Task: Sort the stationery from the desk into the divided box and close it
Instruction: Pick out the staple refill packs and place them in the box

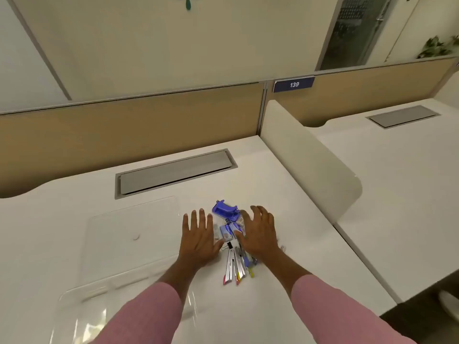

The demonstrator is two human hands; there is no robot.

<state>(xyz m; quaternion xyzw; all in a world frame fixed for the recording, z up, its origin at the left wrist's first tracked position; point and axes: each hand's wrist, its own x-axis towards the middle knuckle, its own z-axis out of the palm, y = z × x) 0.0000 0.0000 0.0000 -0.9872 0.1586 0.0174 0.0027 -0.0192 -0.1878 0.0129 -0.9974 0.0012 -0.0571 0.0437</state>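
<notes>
Pink sleeves (154, 311) lead to our two hands, both spread flat with fingers splayed and gripping nothing. Our left hand (198, 240) lies palm-down at the left edge of a small heap of stationery (229, 232); our right hand (259, 234) covers the heap's right side. Between them we see small blue-and-white packets (227, 232), a blue hole punch (225, 210) just beyond our fingertips, and a fan of silvery pens (236, 266) with coloured tips pointing toward us. All of it sits on the white surface (285, 194). Left of the heap lies the clear plastic divided box (119, 247), its transparent lid open; we cannot make out its compartments. Farther back, a grey cable hatch (173, 171) is set into the surface before a tan partition (124, 130).
</notes>
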